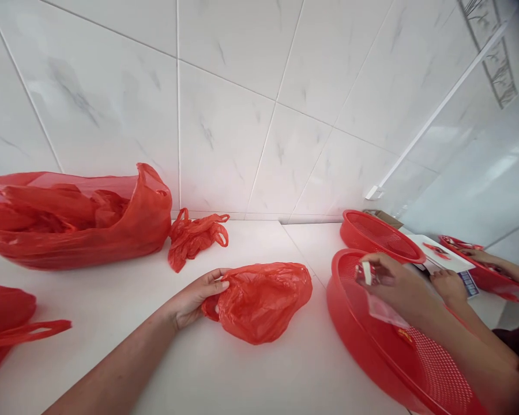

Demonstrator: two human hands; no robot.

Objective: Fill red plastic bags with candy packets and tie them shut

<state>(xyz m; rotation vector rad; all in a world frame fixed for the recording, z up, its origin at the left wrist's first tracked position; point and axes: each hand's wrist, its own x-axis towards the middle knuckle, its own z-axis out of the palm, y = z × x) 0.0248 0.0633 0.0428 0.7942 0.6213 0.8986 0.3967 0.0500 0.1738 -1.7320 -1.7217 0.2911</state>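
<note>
My left hand (194, 297) pinches the red bag (262, 300) at its nine o'clock edge. My right hand (393, 282) clasps a small packet (367, 272) over the red basket (350, 323).

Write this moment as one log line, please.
left hand: grips red bag | right hand: holds small packet over red basket

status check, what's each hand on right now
Left hand gripping rim of crumpled red plastic bag. Right hand holding small clear packet over red mesh basket. Co-worker's hands close behind.
</note>
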